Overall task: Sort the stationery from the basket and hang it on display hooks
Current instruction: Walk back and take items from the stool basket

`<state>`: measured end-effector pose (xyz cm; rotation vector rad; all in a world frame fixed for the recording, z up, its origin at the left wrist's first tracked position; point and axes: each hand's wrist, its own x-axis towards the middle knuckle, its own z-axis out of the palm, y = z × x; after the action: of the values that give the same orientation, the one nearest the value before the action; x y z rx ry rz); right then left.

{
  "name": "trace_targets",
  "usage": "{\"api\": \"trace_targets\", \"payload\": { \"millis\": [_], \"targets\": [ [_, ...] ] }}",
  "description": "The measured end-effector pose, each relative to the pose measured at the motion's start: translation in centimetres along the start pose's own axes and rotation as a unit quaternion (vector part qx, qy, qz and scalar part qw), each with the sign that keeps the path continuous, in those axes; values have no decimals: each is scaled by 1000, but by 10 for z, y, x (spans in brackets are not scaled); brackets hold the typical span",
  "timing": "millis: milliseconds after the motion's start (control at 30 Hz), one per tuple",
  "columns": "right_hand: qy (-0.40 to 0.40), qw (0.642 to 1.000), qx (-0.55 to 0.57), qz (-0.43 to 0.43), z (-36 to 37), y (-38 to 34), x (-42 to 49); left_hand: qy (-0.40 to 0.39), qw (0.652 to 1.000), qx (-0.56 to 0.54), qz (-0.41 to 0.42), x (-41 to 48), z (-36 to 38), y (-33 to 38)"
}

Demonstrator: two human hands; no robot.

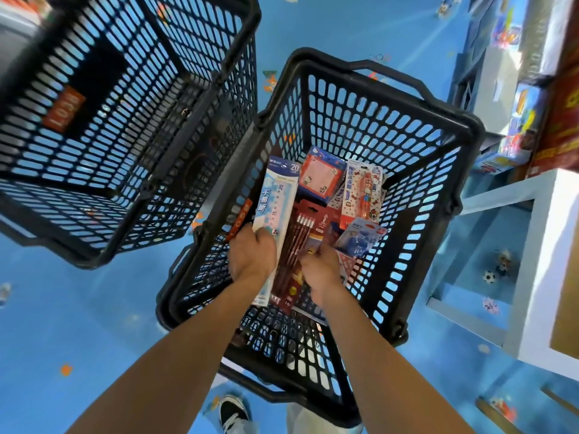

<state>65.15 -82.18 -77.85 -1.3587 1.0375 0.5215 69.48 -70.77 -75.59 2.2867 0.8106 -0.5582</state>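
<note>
Fingers of the left hand (252, 253) clamp a flat ruler pack (277, 202) — right hand (322, 269) fingers pinch a pencil card (297, 233).

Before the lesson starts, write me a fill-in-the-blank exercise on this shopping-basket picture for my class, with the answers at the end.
1. The left hand grips a pack holding a 20 cm ____.
2. The right hand touches a red pack of ____.
3. The basket holding the stationery is coloured ____.
4. The floor under it is coloured ____.
Missing words: ruler; pencils; black; blue.
</note>
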Motion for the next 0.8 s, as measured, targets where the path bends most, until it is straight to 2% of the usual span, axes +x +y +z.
{"api": "trace_targets", "payload": {
  "millis": [167,300,433,500,633,800],
  "targets": [
    [-27,999,14,16,23,-2,18,-11,1000,2,-6,-1,-3,1],
    [-23,998,7,53,24,-10,21,-64,997,-36,11,-5,-7,-4],
    [-3,1000,7,1,17,-16,18,-108,990,-94,-14,-6,-14,-7],
    [-26,999,36,-24,10,-28,1,-123,986,-112,-19,-8,-17,-7],
    [-104,992,41,-64,0,-34,-13,-199,961,-190,-24,-18,-23,-1],
    [-95,992,50,-73,-6,-36,-35,-273,932,-239,-13,-35,-41,1]
  ]
}}
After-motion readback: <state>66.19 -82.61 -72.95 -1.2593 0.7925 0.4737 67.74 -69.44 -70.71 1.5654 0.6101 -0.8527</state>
